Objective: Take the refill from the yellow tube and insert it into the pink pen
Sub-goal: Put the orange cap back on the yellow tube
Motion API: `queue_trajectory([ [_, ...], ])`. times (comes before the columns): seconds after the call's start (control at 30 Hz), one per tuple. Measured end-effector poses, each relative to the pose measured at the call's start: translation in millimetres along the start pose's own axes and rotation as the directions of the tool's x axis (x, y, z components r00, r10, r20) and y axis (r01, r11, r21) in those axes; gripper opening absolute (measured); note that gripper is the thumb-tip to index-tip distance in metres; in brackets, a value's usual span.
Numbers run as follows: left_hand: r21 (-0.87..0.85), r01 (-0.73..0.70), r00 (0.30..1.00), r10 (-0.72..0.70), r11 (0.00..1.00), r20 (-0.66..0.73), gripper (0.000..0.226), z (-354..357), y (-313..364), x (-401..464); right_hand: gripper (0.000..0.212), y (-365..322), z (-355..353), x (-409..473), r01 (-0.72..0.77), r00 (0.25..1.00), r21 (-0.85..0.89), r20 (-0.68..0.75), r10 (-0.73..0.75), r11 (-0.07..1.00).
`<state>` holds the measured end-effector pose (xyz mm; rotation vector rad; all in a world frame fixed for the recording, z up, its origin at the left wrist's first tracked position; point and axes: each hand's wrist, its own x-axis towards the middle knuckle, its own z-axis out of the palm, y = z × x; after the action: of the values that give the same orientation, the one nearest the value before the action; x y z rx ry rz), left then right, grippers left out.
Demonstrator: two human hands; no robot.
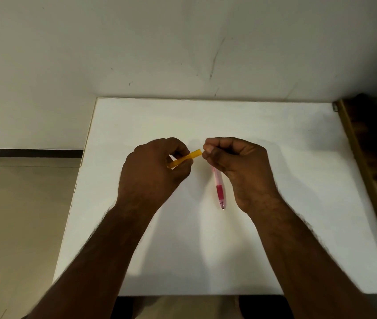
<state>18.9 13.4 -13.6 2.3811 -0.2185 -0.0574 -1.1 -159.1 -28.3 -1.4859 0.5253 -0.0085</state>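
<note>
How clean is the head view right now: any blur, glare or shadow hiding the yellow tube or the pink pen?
Head view: dim, warm light, no glare on the white table; soft shadows under both forearms. The yellow tube in the left hand is sharp enough; the pink pen looks slightly soft, its upper end hidden in the right hand. Wide-angle bending shows at the table edges. No refill can be made out.

My left hand (157, 166) and right hand (235, 164) are both bare, with no rings, gloves or watch on them. My forearms are uncovered all the way down to the frame's lower edge. No sleeve shows on either one.
</note>
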Motion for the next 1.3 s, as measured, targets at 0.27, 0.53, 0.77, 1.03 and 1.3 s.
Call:
queue_trajectory([
  [0.27, 0.005, -0.041, 0.998, 0.041, 0.999, -0.036, 0.007, -1, -3, 1, 0.015, -8, -1, -2, -0.069, 0.998, 0.056, 0.009, 0.068, 0.996],
  [0.53, 0.019, -0.099, 0.995, 0.099, 0.995, -0.028, 0.006, 0, -7, 2, 0.009, -6, -2, -2, -0.045, 0.999, -0.005, 0.024, 0.046, 0.999],
  [0.77, -0.002, -0.109, 0.994, 0.109, 0.994, -0.013, 0.005, 0, -7, 3, 0.006, -2, 1, 1, -0.025, 0.999, -0.103, 0.033, 0.029, 0.994],
  [1.03, -0.059, 0.078, 0.996, -0.08, 0.995, -0.026, 0.007, 3, -2, 1, 0.018, 0, 5, -1, 0.071, 0.993, -0.175, 0.108, -0.052, 0.982],
  [1.3, 0.05, 0.351, 0.935, -0.353, 0.935, 0.038, 0.017, 11, 0, 0, 0.027, 11, 19, -8, 0.244, 0.969, -0.477, 0.153, -0.194, 0.844],
])
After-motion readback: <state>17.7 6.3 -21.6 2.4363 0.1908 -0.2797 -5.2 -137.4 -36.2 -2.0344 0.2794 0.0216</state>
